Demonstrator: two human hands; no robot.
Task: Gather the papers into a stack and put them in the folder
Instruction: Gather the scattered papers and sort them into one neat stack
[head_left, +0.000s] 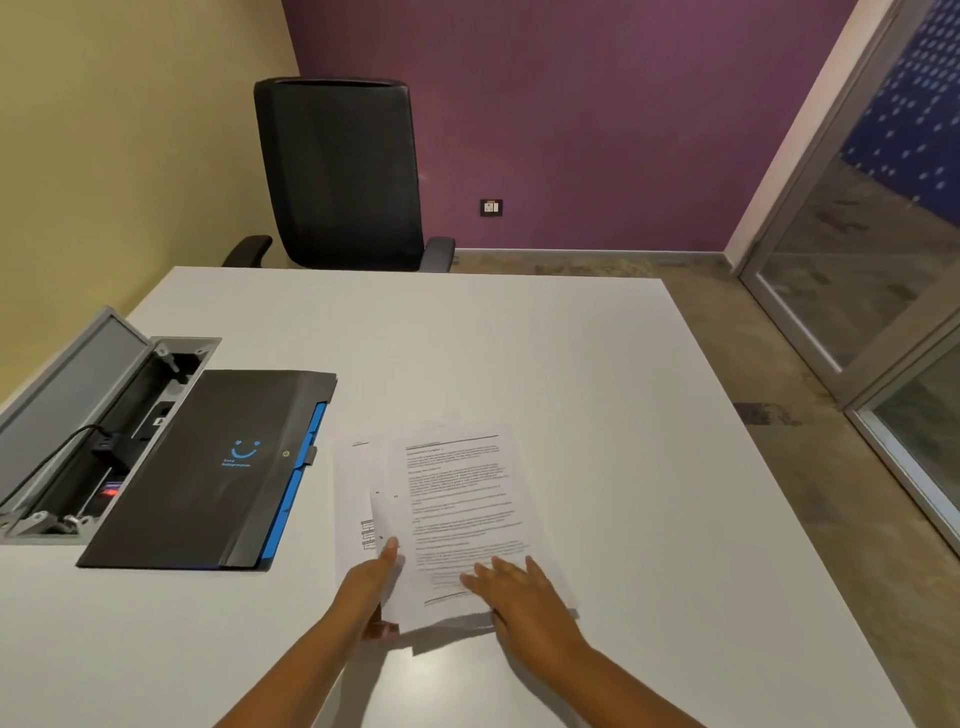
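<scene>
Several printed white papers (457, 499) lie overlapped on the white table (597, 364), with the near edge of the top sheets lifted a little. My left hand (376, 587) grips the near left edge of the papers, thumb on top and fingers underneath. Laid flat with straight fingers, my right hand (519, 597) presses on the near right part of the top sheet. A closed black folder (208, 467) with a blue edge and a blue smile logo lies to the left of the papers, apart from them.
An open cable box (104, 431) with a raised grey lid, plugs and a cord is sunk into the table at far left, touching the folder. A black office chair (343, 171) stands behind the table. A glass door (883, 260) is on the right.
</scene>
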